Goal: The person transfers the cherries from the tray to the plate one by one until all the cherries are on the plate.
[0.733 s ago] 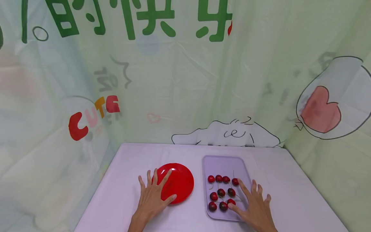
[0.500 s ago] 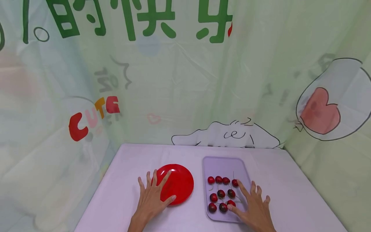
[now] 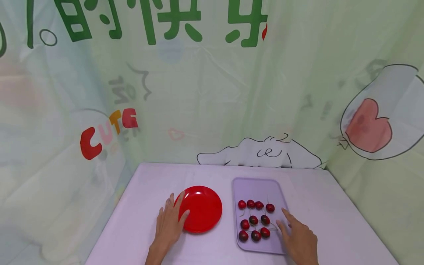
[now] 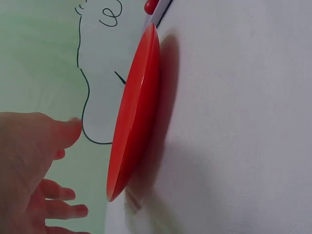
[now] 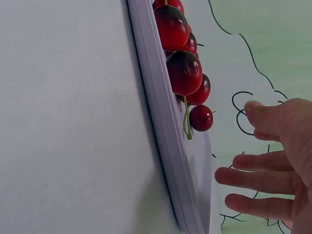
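Note:
A round red plate (image 3: 202,209) lies on the table, and my left hand (image 3: 169,223) hovers over its left edge with the fingers apart from it. In the left wrist view the plate (image 4: 134,117) shows side-on, and the hand (image 4: 29,161) holds nothing. To the right lies a shallow lilac tray (image 3: 255,186) with several dark red cherries (image 3: 253,220) in rows, some with green stems. My right hand (image 3: 299,237) is over the tray's right edge, fingers extended and holding nothing. The right wrist view shows a gap between that hand (image 5: 278,161) and the cherries (image 5: 185,73).
A white cloth covers the table (image 3: 159,176). Behind it and at both sides hangs a pale green printed curtain (image 3: 218,92). A strip of table separates plate and tray.
My right hand has drawn back to the right, away from above the cherries. The left hand has shifted slightly left, its spread fingers coming closer together. Plate, tray and cherries stay put.

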{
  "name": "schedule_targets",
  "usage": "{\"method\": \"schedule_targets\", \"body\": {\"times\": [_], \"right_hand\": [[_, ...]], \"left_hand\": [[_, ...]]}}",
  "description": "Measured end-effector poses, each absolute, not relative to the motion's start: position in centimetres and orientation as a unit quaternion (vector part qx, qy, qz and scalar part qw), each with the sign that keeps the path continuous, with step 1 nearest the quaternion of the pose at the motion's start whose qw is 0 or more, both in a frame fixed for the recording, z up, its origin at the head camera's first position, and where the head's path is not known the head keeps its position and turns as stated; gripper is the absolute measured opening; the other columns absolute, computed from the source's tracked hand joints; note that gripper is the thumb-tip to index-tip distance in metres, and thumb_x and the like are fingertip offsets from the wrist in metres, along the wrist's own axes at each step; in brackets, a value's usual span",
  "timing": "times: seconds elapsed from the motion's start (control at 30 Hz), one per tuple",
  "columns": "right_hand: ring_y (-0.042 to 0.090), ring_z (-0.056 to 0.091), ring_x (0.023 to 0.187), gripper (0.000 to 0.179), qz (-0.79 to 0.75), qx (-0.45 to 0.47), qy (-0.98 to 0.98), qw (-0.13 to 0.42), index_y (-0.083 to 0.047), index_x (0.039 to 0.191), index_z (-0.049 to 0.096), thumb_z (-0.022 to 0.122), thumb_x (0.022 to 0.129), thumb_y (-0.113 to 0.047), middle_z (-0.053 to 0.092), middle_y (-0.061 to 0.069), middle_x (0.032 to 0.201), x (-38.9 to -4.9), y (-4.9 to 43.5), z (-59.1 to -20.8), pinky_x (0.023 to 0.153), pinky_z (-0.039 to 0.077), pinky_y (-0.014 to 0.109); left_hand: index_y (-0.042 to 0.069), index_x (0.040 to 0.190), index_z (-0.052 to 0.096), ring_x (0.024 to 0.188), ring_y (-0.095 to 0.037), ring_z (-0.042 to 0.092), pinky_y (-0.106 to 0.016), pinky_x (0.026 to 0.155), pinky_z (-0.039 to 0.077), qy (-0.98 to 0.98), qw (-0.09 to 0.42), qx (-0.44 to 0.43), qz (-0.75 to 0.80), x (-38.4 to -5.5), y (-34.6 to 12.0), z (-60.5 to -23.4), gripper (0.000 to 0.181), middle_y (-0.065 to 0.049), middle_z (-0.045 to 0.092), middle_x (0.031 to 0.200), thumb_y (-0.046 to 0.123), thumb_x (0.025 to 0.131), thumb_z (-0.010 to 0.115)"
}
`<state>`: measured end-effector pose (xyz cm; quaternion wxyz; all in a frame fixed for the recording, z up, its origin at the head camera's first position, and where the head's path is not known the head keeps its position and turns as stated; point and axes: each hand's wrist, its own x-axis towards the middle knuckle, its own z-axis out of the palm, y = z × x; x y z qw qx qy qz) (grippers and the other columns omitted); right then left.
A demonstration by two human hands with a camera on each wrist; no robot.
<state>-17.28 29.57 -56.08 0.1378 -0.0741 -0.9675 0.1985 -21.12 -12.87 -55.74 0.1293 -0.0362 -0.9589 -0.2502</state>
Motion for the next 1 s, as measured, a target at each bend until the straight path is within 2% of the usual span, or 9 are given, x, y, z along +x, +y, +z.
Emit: {"method": "schedule_targets", "body": {"times": [0.1,0.17,0.23,0.3,0.37,0.43,0.6,0.8,1.0], "right_hand": [[0.044,0.078,0.081,0.050,0.200,-0.078,-0.962,0.169,-0.006,0.142,0.072,0.080,0.099,-0.031,0.083,0.023,0.101,-17.1,29.7,-55.9,0.052,0.052,0.043],[0.036,0.076,0.075,0.044,0.202,-0.083,-0.961,0.171,-0.004,0.135,0.075,0.080,0.100,-0.029,0.083,0.019,0.098,-17.1,29.8,-55.8,0.051,0.049,0.039],[0.029,0.075,0.074,0.040,0.211,-0.089,-0.959,0.164,-0.002,0.130,0.077,0.080,0.099,-0.027,0.083,0.015,0.096,-17.1,29.8,-55.8,0.053,0.048,0.036],[0.023,0.072,0.076,0.036,0.223,-0.093,-0.959,0.150,-0.002,0.126,0.079,0.080,0.099,-0.026,0.082,0.011,0.093,-17.3,29.8,-56.0,0.056,0.048,0.033],[0.020,0.070,0.078,0.033,0.238,-0.092,-0.958,0.132,-0.001,0.124,0.080,0.080,0.099,-0.023,0.080,0.008,0.092,-17.5,29.8,-56.3,0.059,0.048,0.031],[0.018,0.066,0.079,0.030,0.253,-0.090,-0.956,0.117,0.000,0.123,0.081,0.080,0.099,-0.019,0.077,0.006,0.090,-17.7,29.8,-56.4,0.061,0.046,0.029],[0.017,0.057,0.076,0.024,0.276,-0.093,-0.953,0.082,0.001,0.119,0.082,0.079,0.098,-0.010,0.072,0.003,0.085,-17.8,29.6,-56.7,0.061,0.041,0.028],[0.016,0.057,0.076,0.021,0.288,-0.097,-0.950,0.070,-0.001,0.116,0.084,0.081,0.097,-0.009,0.073,0.001,0.086,-17.8,29.3,-57.0,0.062,0.041,0.027],[0.014,0.060,0.077,0.020,0.285,-0.100,-0.951,0.068,-0.007,0.113,0.086,0.085,0.093,-0.010,0.076,0.000,0.090,-17.9,29.3,-57.4,0.063,0.044,0.027]], "left_hand": [[0.015,0.161,0.054,0.099,-0.035,0.077,-0.046,0.076,0.069,-0.949,0.157,-0.020,-0.273,-21.3,-13.1,-55.3,0.064,-0.022,0.065,0.153,0.027,0.103,0.076],[0.011,0.156,0.059,0.068,-0.024,0.071,-0.030,0.056,0.059,-0.945,0.169,-0.010,-0.279,-21.5,-13.4,-55.2,0.057,-0.018,0.077,0.133,0.024,0.103,0.075],[0.009,0.152,0.063,0.052,-0.015,0.054,-0.023,0.047,0.045,-0.943,0.175,-0.005,-0.285,-21.8,-13.7,-55.2,0.052,-0.014,0.082,0.114,0.021,0.103,0.075],[0.009,0.149,0.065,0.051,-0.010,0.046,-0.021,0.047,0.038,-0.942,0.180,0.001,-0.282,-22.1,-14.0,-55.3,0.050,-0.013,0.082,0.105,0.020,0.102,0.076],[0.009,0.147,0.067,0.053,-0.009,0.048,-0.020,0.051,0.040,-0.943,0.184,0.008,-0.279,-22.4,-14.3,-55.7,0.048,-0.012,0.082,0.101,0.020,0.102,0.076],[0.009,0.146,0.068,0.057,-0.008,0.051,-0.021,0.054,0.042,-0.942,0.183,0.013,-0.282,-22.7,-14.5,-56.2,0.046,-0.013,0.082,0.109,0.020,0.102,0.076],[0.007,0.146,0.067,0.060,-0.009,0.053,-0.023,0.057,0.044,-0.931,0.153,0.025,-0.331,-23.2,-14.9,-57.1,0.046,-0.014,0.081,0.111,0.018,0.102,0.075],[0.003,0.145,0.066,0.072,-0.014,0.064,-0.024,0.062,0.057,-0.898,0.128,0.057,-0.417,-23.7,-14.9,-57.9,0.043,-0.018,0.078,0.114,0.015,0.104,0.072],[-0.004,0.143,0.065,0.058,-0.015,0.066,-0.022,0.054,0.061,-0.859,0.099,0.058,-0.498,-23.8,-14.9,-58.4,0.041,-0.027,0.074,0.112,0.008,0.104,0.070]]}}
